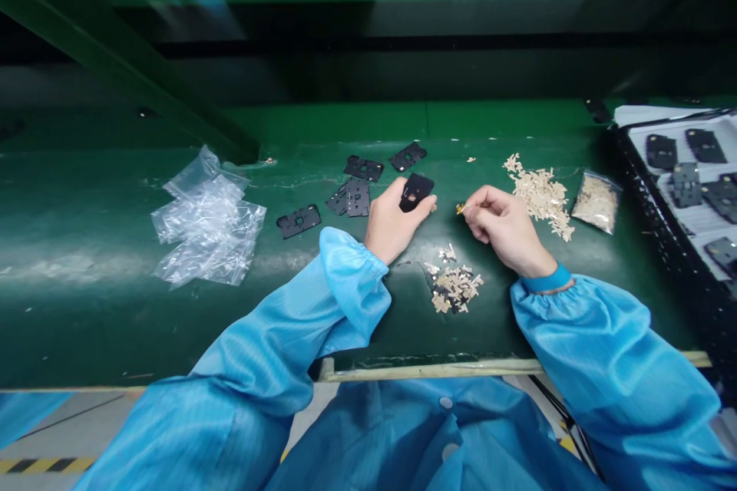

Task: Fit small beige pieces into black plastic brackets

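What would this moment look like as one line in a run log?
left hand: holds flat black cut-out plate | right hand: pinches tiny gold strip

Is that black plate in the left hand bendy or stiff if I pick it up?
The black plate is probably fairly stiff: it shows no droop in the left hand. It looks thin, so likely light. It's flat, so it probably won't roll.

Smock (437, 437): light blue, glossy, fine-striped. Sleeves (604, 353) full, gathered into elastic cuffs (354, 276). Pale round snaps (446, 403) down front. Teal band (546, 278) at right wrist. Left hand (394, 226), right hand (507, 230) ungloved.
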Demonstrator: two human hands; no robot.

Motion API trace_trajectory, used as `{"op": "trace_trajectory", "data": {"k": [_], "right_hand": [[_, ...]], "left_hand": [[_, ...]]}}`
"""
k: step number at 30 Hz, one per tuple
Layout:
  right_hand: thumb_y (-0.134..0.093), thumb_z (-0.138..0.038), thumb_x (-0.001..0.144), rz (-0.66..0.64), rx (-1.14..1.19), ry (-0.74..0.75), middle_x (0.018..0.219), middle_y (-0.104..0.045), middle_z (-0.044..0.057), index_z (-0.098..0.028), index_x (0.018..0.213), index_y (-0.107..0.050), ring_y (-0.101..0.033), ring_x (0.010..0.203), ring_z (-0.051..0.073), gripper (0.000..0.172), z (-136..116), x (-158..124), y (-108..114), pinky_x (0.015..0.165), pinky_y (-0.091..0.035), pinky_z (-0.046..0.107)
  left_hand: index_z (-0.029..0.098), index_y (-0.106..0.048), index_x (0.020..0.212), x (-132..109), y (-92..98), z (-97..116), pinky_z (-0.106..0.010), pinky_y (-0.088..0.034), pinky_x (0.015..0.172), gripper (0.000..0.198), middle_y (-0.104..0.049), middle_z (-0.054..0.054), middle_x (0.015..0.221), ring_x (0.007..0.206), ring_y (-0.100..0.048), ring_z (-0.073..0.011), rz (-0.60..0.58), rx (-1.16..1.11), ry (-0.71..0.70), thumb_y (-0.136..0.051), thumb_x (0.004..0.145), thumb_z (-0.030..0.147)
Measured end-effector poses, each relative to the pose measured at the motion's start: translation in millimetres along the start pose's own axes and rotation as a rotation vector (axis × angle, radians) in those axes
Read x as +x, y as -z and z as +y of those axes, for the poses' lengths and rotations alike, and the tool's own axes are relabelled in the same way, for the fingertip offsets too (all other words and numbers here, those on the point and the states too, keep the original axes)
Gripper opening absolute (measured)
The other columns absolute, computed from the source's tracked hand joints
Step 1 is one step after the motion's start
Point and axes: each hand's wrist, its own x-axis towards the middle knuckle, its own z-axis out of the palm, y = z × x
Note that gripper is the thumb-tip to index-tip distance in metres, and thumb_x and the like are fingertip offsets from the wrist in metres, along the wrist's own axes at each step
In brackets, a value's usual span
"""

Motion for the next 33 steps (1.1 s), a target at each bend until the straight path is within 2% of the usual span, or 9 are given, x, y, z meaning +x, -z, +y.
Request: {"op": "trace_trajectory", "data": {"k": [4, 8, 11, 15, 17, 21, 24, 27, 33], "right_hand": [[-0.068, -0.018, 0.075, -0.032, -0.04, 0.01, 0.058, -0.057, -0.005, -0.02, 0.076, -0.064, -0.044, 0.046, 0.007, 0.004, 0.8, -0.9, -1.2, 0.042, -0.031, 0.023], [-0.07, -0.023, 0.079, -0.08, -0.069, 0.027, 0.061, -0.057, -0.004, -0.02, 0.078, -0.064, -0.045, 0.048, 0.008, 0.006, 0.7, -1.1, -0.8, 0.044, -0.032, 0.023], [-0.071, -0.028, 0.082, -0.113, -0.111, 0.052, 0.063, -0.058, -0.004, -0.02, 0.079, -0.065, -0.045, 0.051, 0.008, 0.011, 0.4, -0.8, -0.6, 0.046, -0.034, 0.024], [-0.071, -0.034, 0.086, -0.124, -0.199, 0.091, 0.069, -0.06, -0.002, -0.02, 0.082, -0.064, -0.049, 0.054, 0.01, 0.017, 2.0, -1.2, -2.2, 0.05, -0.039, 0.026], [-0.069, -0.035, 0.089, -0.086, -0.271, 0.143, 0.072, -0.061, 0.0, -0.02, 0.084, -0.063, -0.052, 0.057, 0.012, 0.017, 3.4, -3.0, -3.3, 0.053, -0.041, 0.027], [-0.068, -0.031, 0.093, 0.052, -0.506, 0.4, 0.083, -0.063, 0.004, -0.022, 0.092, -0.066, -0.057, 0.067, 0.016, 0.01, 5.4, -8.8, -3.4, 0.059, -0.046, 0.031], [-0.065, -0.029, 0.096, -0.004, -0.625, 0.546, 0.091, -0.067, 0.006, -0.023, 0.099, -0.07, -0.059, 0.07, 0.017, 0.008, 6.2, -11.0, -2.2, 0.062, -0.049, 0.033], [-0.062, -0.03, 0.099, -0.055, -0.67, 0.571, 0.094, -0.071, 0.008, -0.024, 0.103, -0.072, -0.06, 0.07, 0.018, 0.013, 7.9, -10.3, -2.0, 0.063, -0.05, 0.034], [-0.061, -0.028, 0.099, 0.004, -0.689, 0.598, 0.084, -0.068, 0.006, -0.023, 0.099, -0.074, -0.059, 0.067, 0.018, 0.014, 10.8, -10.6, -5.9, 0.062, -0.049, 0.033]], "left_hand": [[0.021, -0.064, 0.098, -3.5, -0.6, 1.0, -0.029, -0.053, 0.08, 0.019, -0.075, -0.001, 0.093, 0.084, -0.069, -0.0167, -0.081, -0.014, -0.036, -0.074, 0.082, 0.026], [0.02, -0.063, 0.104, -6.5, -2.3, 5.9, -0.027, -0.052, 0.067, 0.024, -0.077, -0.004, 0.103, 0.067, -0.064, -0.0118, -0.17, -0.173, 0.011, -0.072, 0.086, 0.032], [0.018, -0.062, 0.104, -6.3, -2.4, 7.8, -0.025, -0.05, 0.062, 0.028, -0.076, -0.004, 0.097, 0.06, -0.058, -0.0094, -0.261, -0.248, 0.039, -0.075, 0.083, 0.032], [0.018, -0.062, 0.098, -5.1, -0.9, 7.0, -0.025, -0.049, 0.068, 0.025, -0.073, -0.002, 0.089, 0.07, -0.061, -0.0114, -0.243, -0.189, 0.017, -0.076, 0.081, 0.029], [0.018, -0.062, 0.097, -4.6, 0.0, 6.6, -0.025, -0.048, 0.07, 0.023, -0.071, -0.001, 0.087, 0.073, -0.061, -0.0122, -0.227, -0.151, 0.004, -0.075, 0.081, 0.028], [0.019, -0.061, 0.096, -3.9, 0.8, 6.6, -0.026, -0.048, 0.07, 0.02, -0.067, 0.0, 0.084, 0.075, -0.06, -0.0132, -0.206, -0.109, 0.0, -0.073, 0.081, 0.027], [0.018, -0.061, 0.097, -3.6, 1.1, 6.5, -0.027, -0.049, 0.072, 0.02, -0.068, -0.001, 0.086, 0.076, -0.062, -0.0139, -0.222, -0.118, -0.004, -0.072, 0.082, 0.027], [0.018, -0.062, 0.098, -4.0, 1.5, 6.9, -0.027, -0.049, 0.073, 0.02, -0.068, -0.002, 0.088, 0.079, -0.063, -0.0146, -0.227, -0.104, -0.012, -0.071, 0.083, 0.027], [0.018, -0.062, 0.098, -5.5, 1.8, 9.2, -0.026, -0.05, 0.075, 0.026, -0.071, -0.002, 0.091, 0.078, -0.063, -0.0132, -0.227, -0.154, -0.008, -0.077, 0.08, 0.028]]}}
